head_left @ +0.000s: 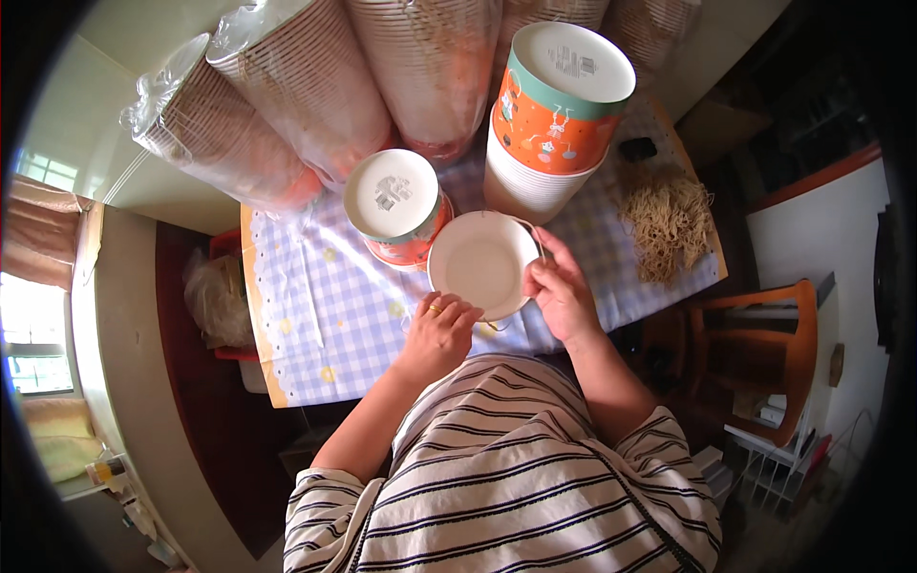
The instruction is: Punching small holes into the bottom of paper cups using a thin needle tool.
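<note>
In front of me stands a paper bucket, its white inside facing up. My left hand curls its fingers over the near left rim. At the right rim my right hand is closed, thumb and fingers pinching a thin beige cord that arches over the edge. A short bit of cord also shows below the near rim. Just behind, to the left, is an upside-down stack of orange and green paper buckets. A taller upside-down stack rises at the back right.
Several plastic-wrapped stacks of paper buckets line the back of the table. A tangled heap of beige cords and a small black object lie at the right on the checked tablecloth. A wooden chair stands right of the table.
</note>
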{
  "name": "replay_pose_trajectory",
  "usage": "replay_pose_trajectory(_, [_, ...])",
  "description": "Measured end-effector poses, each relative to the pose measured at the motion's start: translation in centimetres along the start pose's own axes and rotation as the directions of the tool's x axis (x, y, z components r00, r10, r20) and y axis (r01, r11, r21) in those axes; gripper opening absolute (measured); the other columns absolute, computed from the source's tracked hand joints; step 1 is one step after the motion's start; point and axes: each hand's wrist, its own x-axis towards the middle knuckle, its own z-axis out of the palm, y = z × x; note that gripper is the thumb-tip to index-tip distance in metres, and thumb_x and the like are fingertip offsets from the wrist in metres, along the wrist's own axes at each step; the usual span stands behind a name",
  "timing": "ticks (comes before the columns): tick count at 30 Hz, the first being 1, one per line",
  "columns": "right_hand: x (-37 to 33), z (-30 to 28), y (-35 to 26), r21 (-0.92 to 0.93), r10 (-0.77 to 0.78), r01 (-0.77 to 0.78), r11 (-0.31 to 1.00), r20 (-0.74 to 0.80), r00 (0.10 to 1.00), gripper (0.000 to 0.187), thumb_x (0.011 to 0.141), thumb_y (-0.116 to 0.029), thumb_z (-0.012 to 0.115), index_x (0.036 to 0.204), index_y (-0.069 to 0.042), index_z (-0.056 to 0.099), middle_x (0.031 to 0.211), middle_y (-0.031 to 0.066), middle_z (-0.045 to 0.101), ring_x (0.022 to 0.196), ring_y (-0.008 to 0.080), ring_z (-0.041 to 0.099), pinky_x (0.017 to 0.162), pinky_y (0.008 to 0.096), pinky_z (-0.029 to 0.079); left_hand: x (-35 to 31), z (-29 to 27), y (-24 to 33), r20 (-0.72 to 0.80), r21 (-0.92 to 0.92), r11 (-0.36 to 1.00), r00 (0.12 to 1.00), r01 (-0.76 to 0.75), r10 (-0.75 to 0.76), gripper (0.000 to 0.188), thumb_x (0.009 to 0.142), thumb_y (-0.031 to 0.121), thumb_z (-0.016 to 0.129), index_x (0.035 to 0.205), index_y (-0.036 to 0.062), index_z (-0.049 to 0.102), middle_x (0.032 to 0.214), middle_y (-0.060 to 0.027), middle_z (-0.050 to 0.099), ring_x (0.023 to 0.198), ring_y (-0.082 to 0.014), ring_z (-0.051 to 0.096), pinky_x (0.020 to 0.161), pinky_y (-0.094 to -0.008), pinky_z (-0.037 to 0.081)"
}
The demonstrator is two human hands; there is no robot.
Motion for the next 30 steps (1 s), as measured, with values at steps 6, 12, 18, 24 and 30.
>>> replay_pose_trajectory(6, [1.3, -5.8, 1.0, -0.059, -0.040, 0.023, 0.998, -0.303, 0.952, 0.021, 0.088, -0.004, 0.056, 0.108, -0.003, 0.060, 0.078, 0.0039, 0.060, 0.058, 0.0082, 0.050, 0.058, 0.0252, 0.044, 0.2, -0.1, 0.6, 0.000, -0.114, 0.993, 1.000, -0.004, 0.004, 0.025, 0.068, 0.000, 0.062, 0.092, 0.0088, 0.064, 0.083, -0.0042, 0.062, 0.084, -0.0221, 0.059, 0.084, -0.0384, 0.042])
replay_pose_trajectory(12, [0.5, -6.8, 2.7, -0.286, 0.111, -0.229, 0.931, -0.375, 0.920, 0.019, 0.084, -0.003, 0.056, 0.101, -0.001, 0.065, 0.077, 0.0036, 0.062, 0.058, 0.0087, 0.053, 0.055, 0.0232, 0.047, -0.4, -0.9, 1.4, -0.035, -0.343, 0.929, 0.986, 0.141, -0.163, 0.023, 0.072, -0.002, 0.064, 0.093, 0.0065, 0.065, 0.082, -0.0066, 0.062, 0.078, -0.0248, 0.061, 0.074, -0.0365, 0.047])
replay_pose_trajectory(18, [-1.5, -3.4, 0.5, -0.968, -0.320, 0.246, -0.040, 0.246, 0.915, 0.021, 0.074, -0.005, 0.065, 0.095, -0.005, 0.064, 0.092, 0.0076, 0.060, 0.084, 0.0249, 0.058, 0.077, 0.0368, 0.046, -0.8, -1.8, 2.1, 0.094, -0.574, 0.707, 0.891, 0.413, -0.444, 0.019, 0.078, -0.003, 0.062, 0.096, 0.0000, 0.063, 0.085, -0.0105, 0.063, 0.077, -0.0223, 0.064, 0.069, -0.0333, 0.052])
replay_pose_trajectory(24, [-2.4, 1.3, -1.8, -0.826, -0.237, 0.545, 0.146, 0.506, 0.830, 0.027, 0.069, -0.008, 0.072, 0.093, -0.008, 0.061, 0.099, 0.0073, 0.058, 0.096, 0.0284, 0.053, 0.085, 0.0379, 0.043, -1.4, -1.3, 2.0, 0.192, -0.635, 0.574, 0.825, 0.517, -0.531, 0.018, 0.080, -0.002, 0.061, 0.098, -0.0001, 0.062, 0.090, -0.0093, 0.065, 0.080, -0.0155, 0.062, 0.074, -0.0286, 0.051])
replay_pose_trajectory(30, [-2.1, 2.3, 0.0, -0.765, -0.232, 0.644, 0.004, 0.626, 0.745, 0.025, 0.063, -0.006, 0.075, 0.080, -0.011, 0.057, 0.087, 0.0033, 0.053, 0.085, 0.0243, 0.052, 0.079, 0.0382, 0.040, -2.4, -0.3, 1.5, 0.250, -0.750, 0.401, 0.787, 0.526, -0.564, 0.020, 0.082, -0.001, 0.060, 0.101, 0.0007, 0.060, 0.093, -0.0046, 0.065, 0.081, -0.0107, 0.059, 0.075, -0.0259, 0.049])
